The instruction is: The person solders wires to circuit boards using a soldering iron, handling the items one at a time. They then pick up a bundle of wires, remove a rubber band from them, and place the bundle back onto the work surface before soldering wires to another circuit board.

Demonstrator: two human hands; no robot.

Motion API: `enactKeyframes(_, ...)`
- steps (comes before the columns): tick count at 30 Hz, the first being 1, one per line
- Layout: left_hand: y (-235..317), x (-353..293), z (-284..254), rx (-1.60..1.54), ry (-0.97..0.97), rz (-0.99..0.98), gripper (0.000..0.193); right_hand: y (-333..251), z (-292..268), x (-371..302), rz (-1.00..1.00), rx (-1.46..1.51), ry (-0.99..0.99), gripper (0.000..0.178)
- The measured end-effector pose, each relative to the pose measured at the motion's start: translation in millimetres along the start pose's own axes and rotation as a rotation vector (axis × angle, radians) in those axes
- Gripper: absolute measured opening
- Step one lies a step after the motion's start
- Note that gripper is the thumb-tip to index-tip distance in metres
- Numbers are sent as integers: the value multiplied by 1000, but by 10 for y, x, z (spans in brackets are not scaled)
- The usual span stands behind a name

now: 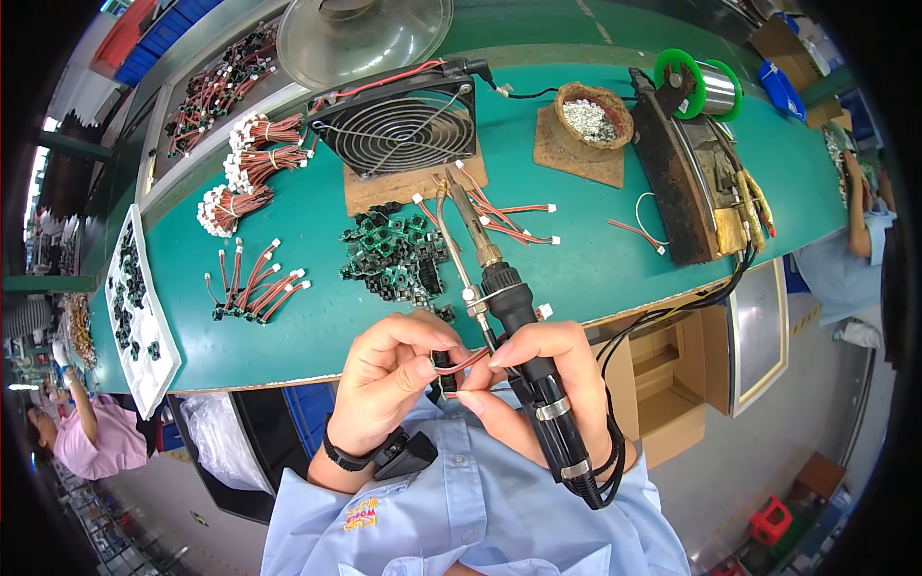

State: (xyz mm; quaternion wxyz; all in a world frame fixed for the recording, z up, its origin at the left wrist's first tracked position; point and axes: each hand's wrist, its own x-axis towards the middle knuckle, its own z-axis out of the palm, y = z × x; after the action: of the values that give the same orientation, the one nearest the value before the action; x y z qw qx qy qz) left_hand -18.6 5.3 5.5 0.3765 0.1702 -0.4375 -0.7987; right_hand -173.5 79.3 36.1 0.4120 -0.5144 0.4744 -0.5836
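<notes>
Just past the table's near edge, my left hand (384, 379) pinches a small black component (443, 371). My right hand (581, 370) is closed around a black soldering iron (514, 302) with a thin metal feed tube clamped beside it. Its tip points away, toward the fan. Red and dark wires (469, 363) run from the component to my right fingertips, which seem to pinch them. Beyond my left hand lies a pile of black and green components (394, 254). Loose red wires with white plugs (514, 226) lie beyond the iron.
A fan (399, 130) stands at the back on a board. Right of it are a brown bowl (603, 120), a dark stand (677, 182) and a green solder spool (706, 88). Wire bundles (230, 206), wired components (254, 298) and a white tray (163, 370) lie left. Other people are at both sides.
</notes>
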Motion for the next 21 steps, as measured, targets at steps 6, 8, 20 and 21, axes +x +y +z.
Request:
enactKeyframes(6,-18,0,-1,-13,-6,3,17,37,12,9,-57,-13,22,41)
enactKeyframes(8,-22,-1,-3,-17,-8,0,17,72,41,5,-89,23,101,41)
enactKeyframes(20,12,1,14,77,-9,20,18,62,11,13,-61,38,89,40)
enactKeyframes(21,22,-3,10,102,-10,20,18,58,1,23,-61,38,89,40)
